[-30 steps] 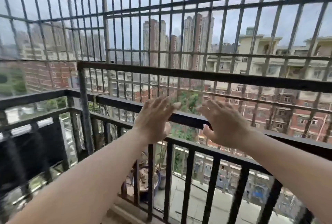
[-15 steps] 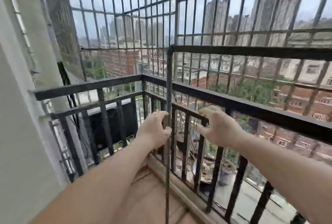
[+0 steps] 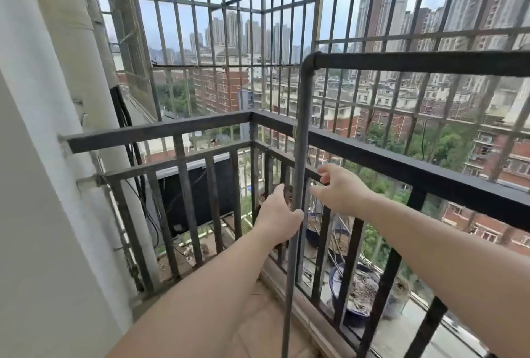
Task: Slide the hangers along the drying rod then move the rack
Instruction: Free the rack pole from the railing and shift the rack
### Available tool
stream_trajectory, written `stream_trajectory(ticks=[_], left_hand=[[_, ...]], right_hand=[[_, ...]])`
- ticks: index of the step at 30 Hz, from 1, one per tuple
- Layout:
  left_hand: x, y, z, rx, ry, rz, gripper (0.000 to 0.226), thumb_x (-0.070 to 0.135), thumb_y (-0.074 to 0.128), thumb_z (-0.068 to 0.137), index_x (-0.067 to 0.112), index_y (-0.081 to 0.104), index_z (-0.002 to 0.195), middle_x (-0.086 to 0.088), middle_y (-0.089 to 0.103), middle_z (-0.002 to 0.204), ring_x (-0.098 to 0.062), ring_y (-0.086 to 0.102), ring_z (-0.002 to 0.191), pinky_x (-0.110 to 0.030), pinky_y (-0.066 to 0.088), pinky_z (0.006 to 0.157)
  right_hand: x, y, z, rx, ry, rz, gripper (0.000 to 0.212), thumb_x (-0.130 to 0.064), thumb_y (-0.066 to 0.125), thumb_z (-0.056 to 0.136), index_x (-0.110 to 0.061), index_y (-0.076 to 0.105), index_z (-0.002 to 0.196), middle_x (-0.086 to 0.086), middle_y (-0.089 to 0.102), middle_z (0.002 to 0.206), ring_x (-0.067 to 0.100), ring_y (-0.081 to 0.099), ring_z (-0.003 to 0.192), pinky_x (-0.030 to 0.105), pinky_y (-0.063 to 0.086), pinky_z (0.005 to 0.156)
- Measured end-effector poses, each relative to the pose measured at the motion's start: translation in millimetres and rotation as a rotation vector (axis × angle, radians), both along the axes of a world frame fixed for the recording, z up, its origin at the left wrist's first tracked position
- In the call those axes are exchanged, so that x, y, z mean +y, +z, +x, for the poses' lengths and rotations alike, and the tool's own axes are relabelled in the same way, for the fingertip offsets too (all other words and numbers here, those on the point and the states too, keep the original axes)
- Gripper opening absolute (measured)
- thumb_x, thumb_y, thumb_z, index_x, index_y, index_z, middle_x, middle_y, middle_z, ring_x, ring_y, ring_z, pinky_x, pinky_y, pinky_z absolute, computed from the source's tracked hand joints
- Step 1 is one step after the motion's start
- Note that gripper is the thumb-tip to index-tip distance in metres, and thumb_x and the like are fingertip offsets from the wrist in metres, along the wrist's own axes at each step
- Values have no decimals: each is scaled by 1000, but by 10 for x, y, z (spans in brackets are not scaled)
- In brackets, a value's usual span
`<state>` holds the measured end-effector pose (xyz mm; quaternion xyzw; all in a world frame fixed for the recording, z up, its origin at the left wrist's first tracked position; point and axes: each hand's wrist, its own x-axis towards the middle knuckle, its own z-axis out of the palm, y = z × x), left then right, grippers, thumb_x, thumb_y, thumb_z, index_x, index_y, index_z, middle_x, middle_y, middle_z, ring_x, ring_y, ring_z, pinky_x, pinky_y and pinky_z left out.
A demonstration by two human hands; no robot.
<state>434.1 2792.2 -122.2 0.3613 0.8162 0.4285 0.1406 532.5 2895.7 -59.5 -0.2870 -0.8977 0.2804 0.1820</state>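
Note:
The drying rack is a dark metal tube frame: its top rod (image 3: 415, 62) runs off to the right, and its upright post (image 3: 301, 134) drops from the corner elbow toward the floor. No hangers show on the visible rod. My left hand (image 3: 279, 218) is wrapped around the upright post at about mid height. Just right of the post, my right hand (image 3: 339, 190) hovers with fingers spread, holding nothing.
The black balcony railing (image 3: 401, 162) stands right behind the rack, meeting a side railing (image 3: 157, 131) at the corner. A security grille (image 3: 258, 7) rises beyond it. Plant pots (image 3: 352, 291) sit outside the railing. A white wall (image 3: 37, 185) closes the left side.
My view swung left from the railing to the rack's corner post. My left hand went from open in the air to gripping the post; my right hand stays open beside it.

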Motion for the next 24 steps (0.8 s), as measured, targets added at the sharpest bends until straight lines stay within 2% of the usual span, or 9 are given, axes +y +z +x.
stream_trajectory(ticks=[2,3,6,7,10,13,15,18,24], left_hand=[[193,-37,-152,-1,54,17,72,22,55,89,21,17,150,-6,37,149,-23,43,128,-27,36,90],[283,-65,-232,-10,65,13,70,22,54,89,22,18,149,-6,40,147,-24,44,128,-27,36,89],[510,-190,-427,-27,51,-5,61,26,56,91,27,29,145,-3,49,139,-21,54,115,-28,43,87],[569,-238,-471,-35,40,5,58,28,57,91,28,33,143,0,53,135,-18,56,108,-27,45,86],[693,-393,-553,-55,29,71,49,27,64,87,27,48,133,13,63,104,-8,59,90,-22,45,79],[755,-505,-658,-11,69,128,26,25,68,84,30,61,108,21,62,83,-2,61,79,-23,49,76],[775,-539,-727,-17,59,152,22,25,68,84,32,61,104,21,63,84,1,61,77,-21,48,73],[793,-564,-845,1,48,168,24,26,66,85,32,60,108,19,67,89,0,62,78,-22,49,75],[874,-535,-1291,-8,14,183,18,23,65,88,30,62,104,16,68,90,-1,63,79,-18,46,69]], right_hand=[[164,-68,-207,39,-15,-66,56,-28,59,89,-16,37,140,-10,55,88,2,54,63,18,43,47],[231,-108,-305,53,-28,-97,58,-30,59,89,-16,36,140,-8,56,90,2,54,62,18,41,46],[425,-226,-577,75,-32,-103,61,-35,60,88,-16,35,141,5,56,123,10,58,77,25,46,62],[479,-255,-655,88,-19,-94,58,-36,60,88,-17,38,138,4,56,122,11,59,79,27,47,65],[583,-348,-840,137,33,-45,29,-30,61,88,-20,54,115,-2,62,96,1,54,69,18,39,53],[645,-435,-963,165,47,64,11,-24,61,89,-21,53,96,-6,61,80,1,54,65,19,40,50],[667,-437,-1022,168,66,98,11,-23,62,88,-21,53,93,-10,59,77,3,55,66,22,45,53],[706,-395,-1124,165,79,132,11,-23,65,87,-18,57,92,-8,62,78,9,58,68,30,51,60],[775,-357,-1525,173,83,108,11,-23,64,87,-17,61,95,-5,66,83,10,60,71,26,50,61]])
